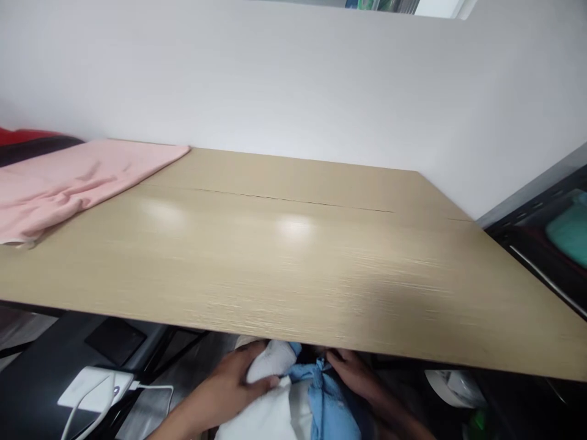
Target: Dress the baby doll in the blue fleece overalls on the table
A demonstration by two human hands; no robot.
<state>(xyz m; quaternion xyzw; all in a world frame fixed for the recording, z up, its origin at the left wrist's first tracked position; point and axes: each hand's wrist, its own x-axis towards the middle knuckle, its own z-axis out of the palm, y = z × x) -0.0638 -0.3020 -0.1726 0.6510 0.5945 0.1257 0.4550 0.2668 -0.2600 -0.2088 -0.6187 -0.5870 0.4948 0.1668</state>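
From where I stand, I see the white cloth (257, 415) and the blue cloth (337, 409) below the near edge of the table (284, 269), close to the person's body. I cannot tell whether they are two pieces or two parts of one.

The left hand (232, 382) is closed around a bulging fold of the white cloth, with its thumb lying on the near side and its fingers on the far side. The right hand (351, 370) is at the upper edge of the blue cloth, with the fingers bent. Whether these fingers pinch the fabric or only touch it, I cannot tell, because the place is dark and partly blurred.

Both cloths look soft and light to me, so I judge they will bend easily and not break. The white one seems thicker and a little fluffy, therefore it should not be slippery; a full grip on the fold, as the left hand has, suits it well. The blue one looks thinner and is gathered in a knot-like bunch. I would take it beside this bunch, between thumb and fingertips, since loose folds could easily slide out or hang down.
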